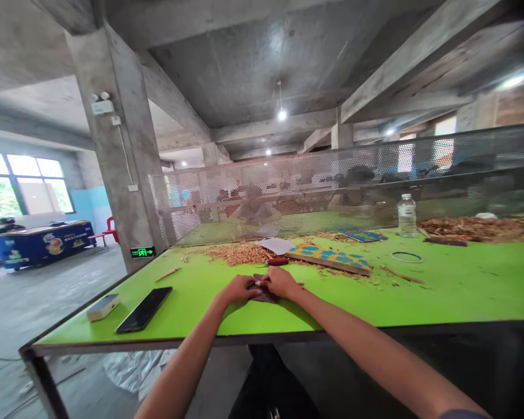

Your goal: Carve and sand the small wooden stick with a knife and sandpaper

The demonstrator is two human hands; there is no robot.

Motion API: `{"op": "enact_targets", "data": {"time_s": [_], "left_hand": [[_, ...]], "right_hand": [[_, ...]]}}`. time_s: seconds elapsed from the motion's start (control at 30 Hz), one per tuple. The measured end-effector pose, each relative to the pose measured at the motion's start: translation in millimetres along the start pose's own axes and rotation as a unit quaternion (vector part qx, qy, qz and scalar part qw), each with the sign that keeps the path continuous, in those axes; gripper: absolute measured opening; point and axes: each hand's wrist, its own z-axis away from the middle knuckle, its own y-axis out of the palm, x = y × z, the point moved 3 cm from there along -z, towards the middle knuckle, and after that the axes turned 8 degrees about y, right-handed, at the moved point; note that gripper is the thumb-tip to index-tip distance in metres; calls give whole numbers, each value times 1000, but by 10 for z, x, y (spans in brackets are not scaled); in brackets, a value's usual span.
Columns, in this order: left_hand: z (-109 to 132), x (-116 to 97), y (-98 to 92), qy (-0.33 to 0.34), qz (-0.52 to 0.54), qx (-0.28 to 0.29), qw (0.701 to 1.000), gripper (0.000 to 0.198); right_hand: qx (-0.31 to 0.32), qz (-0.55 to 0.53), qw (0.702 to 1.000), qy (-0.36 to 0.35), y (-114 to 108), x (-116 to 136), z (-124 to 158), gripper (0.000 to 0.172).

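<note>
My left hand [238, 288] and my right hand [282, 282] meet near the front edge of the green table [454, 291]. Together they pinch a dark folded piece of material [264, 295], perhaps a leaf or cloth; my fingers hide much of it. A thin stick [300, 284] seems to poke out past my right hand. Just beyond my fingertips lies a red-handled tool [277, 262]. Behind it is a heap of wood shavings [240, 254].
A phone [144, 309] and a power bank [103, 307] lie to the left. A patterned blue-and-yellow board [329, 259], a water bottle [407, 216] and more shavings [480, 228] lie farther off. A mesh partition [288, 186] stands behind the table, with people beyond it.
</note>
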Motion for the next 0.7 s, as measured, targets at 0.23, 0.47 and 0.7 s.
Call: {"op": "enact_targets", "data": {"time_s": [0.23,0.47,0.7], "left_hand": [[-2,13,17,1,3,-7,1000,47],[-29,96,58,5,4,-3,1000,48],[-49,164,115,13,17,2,1000,49]], "right_hand": [[-11,-4,1000,-12,20,-27,-13,41],[-6,-11,1000,-13,54,-46,-12,32],[5,-16,999,-29,73,-62,-2,32]]}}
